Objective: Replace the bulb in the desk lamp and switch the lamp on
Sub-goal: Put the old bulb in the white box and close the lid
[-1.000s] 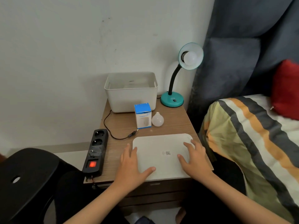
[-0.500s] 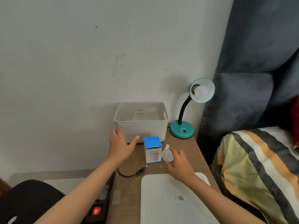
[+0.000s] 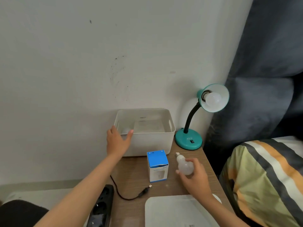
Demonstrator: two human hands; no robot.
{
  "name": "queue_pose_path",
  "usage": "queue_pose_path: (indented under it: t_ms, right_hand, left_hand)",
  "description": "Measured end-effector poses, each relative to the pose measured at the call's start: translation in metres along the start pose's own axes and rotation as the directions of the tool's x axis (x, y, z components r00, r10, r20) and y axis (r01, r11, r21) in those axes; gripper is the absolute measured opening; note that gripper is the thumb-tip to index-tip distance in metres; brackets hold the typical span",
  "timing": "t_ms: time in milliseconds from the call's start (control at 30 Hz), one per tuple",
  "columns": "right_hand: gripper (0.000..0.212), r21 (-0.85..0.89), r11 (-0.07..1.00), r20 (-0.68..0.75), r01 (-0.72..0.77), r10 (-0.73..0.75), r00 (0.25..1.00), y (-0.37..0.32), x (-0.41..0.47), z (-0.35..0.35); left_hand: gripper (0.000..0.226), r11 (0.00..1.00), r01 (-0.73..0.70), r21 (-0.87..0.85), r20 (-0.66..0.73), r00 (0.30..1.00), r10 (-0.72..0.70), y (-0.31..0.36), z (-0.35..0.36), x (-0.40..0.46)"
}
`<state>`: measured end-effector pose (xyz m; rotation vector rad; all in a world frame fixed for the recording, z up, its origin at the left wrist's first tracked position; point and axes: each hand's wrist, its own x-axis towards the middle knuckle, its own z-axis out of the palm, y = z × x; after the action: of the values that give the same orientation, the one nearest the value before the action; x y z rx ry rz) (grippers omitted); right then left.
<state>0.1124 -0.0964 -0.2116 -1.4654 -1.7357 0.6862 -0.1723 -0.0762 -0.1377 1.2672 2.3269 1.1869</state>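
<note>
Right hand (image 3: 194, 177) closes around loose bulb (image 3: 184, 165) on the table (image 3: 136, 174) beside the blue box (image 3: 157, 166), left hand (image 3: 117, 141) open against the white bin (image 3: 147, 141); lift by the glass, gently, keeping threads clear.

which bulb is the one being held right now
The loose bulb beside the blue box, gripped by the right hand. The other bulb sits screwed into the teal lamp's shade, untouched.
</note>
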Motion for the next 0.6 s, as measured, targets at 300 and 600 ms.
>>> queue_pose_path:
  t_ms: [300,600]
  right_hand:
    - [0.039,0.15,0.953,-0.192,0.265,-0.235,0.953,-0.095,0.068,-0.024]
    - [0.039,-0.008,0.99,0.203,0.138,-0.133,0.97,-0.128,0.182,0.05]
  left_hand:
    - [0.09,0.999,-0.033,-0.044,-0.066,0.997,0.03,-0.008,0.007,0.004]
    - [0.088,0.998,-0.042,-0.048,-0.087,0.996,0.038,-0.01,0.008,0.006]
